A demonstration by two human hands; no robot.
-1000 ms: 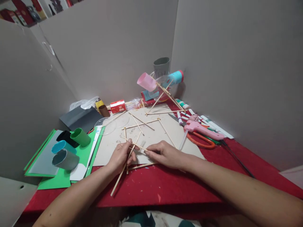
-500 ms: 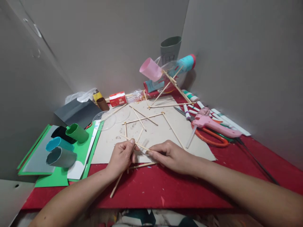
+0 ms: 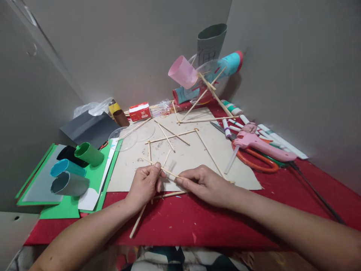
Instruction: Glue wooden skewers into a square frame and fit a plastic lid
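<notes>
Closed around two crossed wooden sticks is my left hand (image 3: 145, 185), its thumb pressing where they meet. One wooden stick (image 3: 170, 173) runs across to my right hand (image 3: 205, 186), which pinches its end between thumb and fingers. The other stick (image 3: 137, 224) slants from below my left hand up past it. Beneath both hands lies a frame of joined sticks (image 3: 210, 154) on a pale board (image 3: 242, 180). Inside that frame, two loose sticks (image 3: 180, 140) cross each other. A small clear piece (image 3: 171, 165) shows just beyond the held stick; I cannot make out its kind.
A pink glue gun (image 3: 265, 147) rests over orange-handled scissors (image 3: 248, 162) at right, near several markers (image 3: 276, 140). Behind stands a stick structure (image 3: 220, 101) with a pink paper tube (image 3: 183, 71). Paper tubes (image 3: 70, 184) sit on green sheets (image 3: 60, 211) at left. A red box (image 3: 140, 112) is behind.
The camera view has shifted slightly, so the background sits a little differently. Both hands keep the same grip on the sticks.
</notes>
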